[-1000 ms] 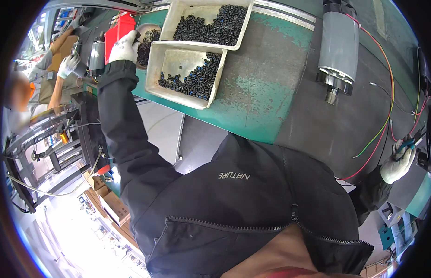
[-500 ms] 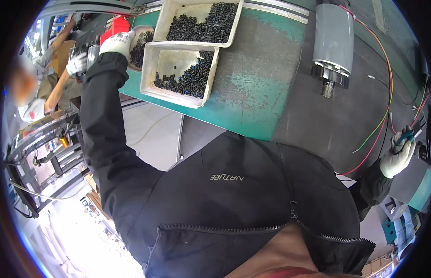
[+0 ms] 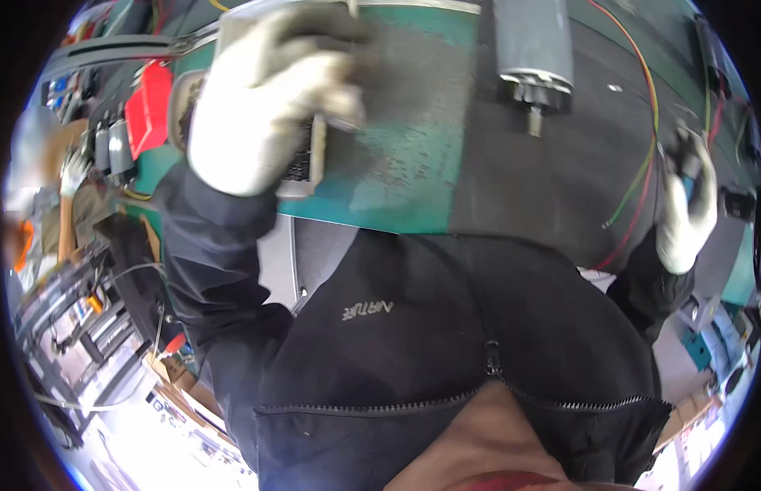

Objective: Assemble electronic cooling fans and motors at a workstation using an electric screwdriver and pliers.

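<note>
My left hand, in a white glove, is raised over the white trays of small black parts and covers most of them. Its fingers look bent but are smeared by motion, so anything in them cannot be made out. Beside it, the near tray's rim and a few black parts show. At the right, my gloved right hand is closed around a small hand tool with dark and teal handles; its working end is unclear. Between the hands, further back, a grey cylindrical motor lies with its shaft toward me.
Red, yellow and green wires run over the dark mat left of my right hand. A red bin and grey cylinders stand at the far left. Beyond them is a co-worker's gloved hand. The green mat has worn patches.
My left hand has come away from the round dish by the red bin and moved right, over the trays. My right hand has shifted slightly left and up, still with the tool.
</note>
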Available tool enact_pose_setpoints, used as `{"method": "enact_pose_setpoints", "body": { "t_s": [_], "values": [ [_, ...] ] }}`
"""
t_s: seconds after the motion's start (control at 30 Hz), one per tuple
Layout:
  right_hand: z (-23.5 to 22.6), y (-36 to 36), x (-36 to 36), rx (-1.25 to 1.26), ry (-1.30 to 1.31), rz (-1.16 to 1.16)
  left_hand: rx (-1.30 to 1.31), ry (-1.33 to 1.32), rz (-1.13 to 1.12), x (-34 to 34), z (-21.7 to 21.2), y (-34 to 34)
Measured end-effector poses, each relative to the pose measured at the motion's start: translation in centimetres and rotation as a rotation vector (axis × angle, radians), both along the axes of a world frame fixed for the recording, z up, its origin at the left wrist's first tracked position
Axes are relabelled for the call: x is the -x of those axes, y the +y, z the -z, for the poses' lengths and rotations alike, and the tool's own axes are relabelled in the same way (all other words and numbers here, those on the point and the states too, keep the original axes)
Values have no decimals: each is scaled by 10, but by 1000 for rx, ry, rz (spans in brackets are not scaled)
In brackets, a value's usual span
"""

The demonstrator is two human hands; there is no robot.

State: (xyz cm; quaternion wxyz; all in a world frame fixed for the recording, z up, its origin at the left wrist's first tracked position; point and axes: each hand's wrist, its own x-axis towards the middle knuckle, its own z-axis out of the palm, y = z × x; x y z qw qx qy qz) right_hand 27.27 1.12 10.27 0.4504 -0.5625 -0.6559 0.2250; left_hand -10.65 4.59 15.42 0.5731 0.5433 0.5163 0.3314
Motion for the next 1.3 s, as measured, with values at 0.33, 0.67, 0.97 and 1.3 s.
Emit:
{"method": "enact_pose_setpoints", "body": {
  "t_s": [0.33, 0.67, 0.97, 1.3],
  "values": [
    [-76, 43, 41, -283, -649, -624, 60, -228, 325, -84, -5, -1],
    [-77, 46, 43, -259, -623, -626, 416, -234, 354, -82, -35, 18],
    [-75, 57, 44, -406, -844, -579, 315, -251, 603, -88, -24, 45],
    [-63, 59, 39, -473, -749, -438, 359, -683, 477, -90, 5, 44]
  ]
}}
